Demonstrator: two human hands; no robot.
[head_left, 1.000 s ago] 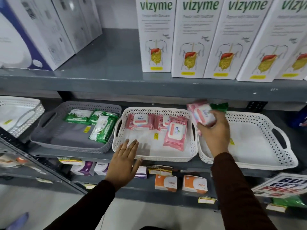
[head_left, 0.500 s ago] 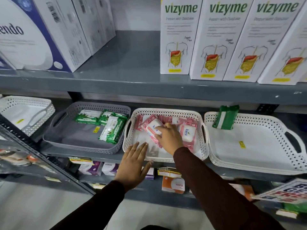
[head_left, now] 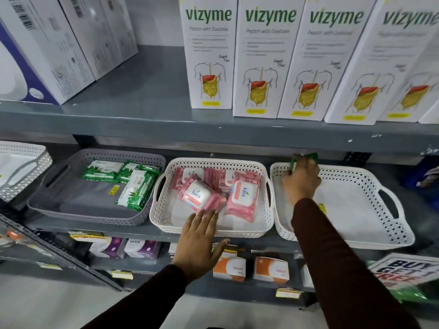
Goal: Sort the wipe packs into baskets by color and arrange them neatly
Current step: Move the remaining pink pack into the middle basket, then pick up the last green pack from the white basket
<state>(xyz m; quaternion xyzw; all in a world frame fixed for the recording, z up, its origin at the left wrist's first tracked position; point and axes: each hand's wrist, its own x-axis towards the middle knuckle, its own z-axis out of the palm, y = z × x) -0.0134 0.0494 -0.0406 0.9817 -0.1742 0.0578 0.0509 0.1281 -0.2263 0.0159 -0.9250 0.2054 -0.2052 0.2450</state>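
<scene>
Three baskets stand side by side on the middle shelf. The grey basket (head_left: pixel 71 210) on the left holds three green wipe packs (head_left: pixel 136 188). The white middle basket (head_left: pixel 164 222) holds several pink wipe packs (head_left: pixel 200 194). At the back left corner of the white right basket (head_left: pixel 380 224), my right hand (head_left: pixel 300 181) is closed around a green wipe pack (head_left: pixel 308 156) that is mostly hidden by the fingers. My left hand (head_left: pixel 198 241) lies flat with fingers spread over the middle basket's front rim, holding nothing.
Tall white vizyme boxes (head_left: pixel 268 58) and other white boxes (head_left: pixel 59 43) fill the upper shelf, whose front edge hangs low over the baskets. Another white basket (head_left: pixel 21 172) sits at far left. Small boxes (head_left: pixel 229 269) line the lower shelf. A promo sign (head_left: pixel 403 274) sticks out at right.
My right hand has let go of the pink pack in the middle basket and moved right, closing on the green pack in the right basket. My left hand has stayed at the basket's front rim.
</scene>
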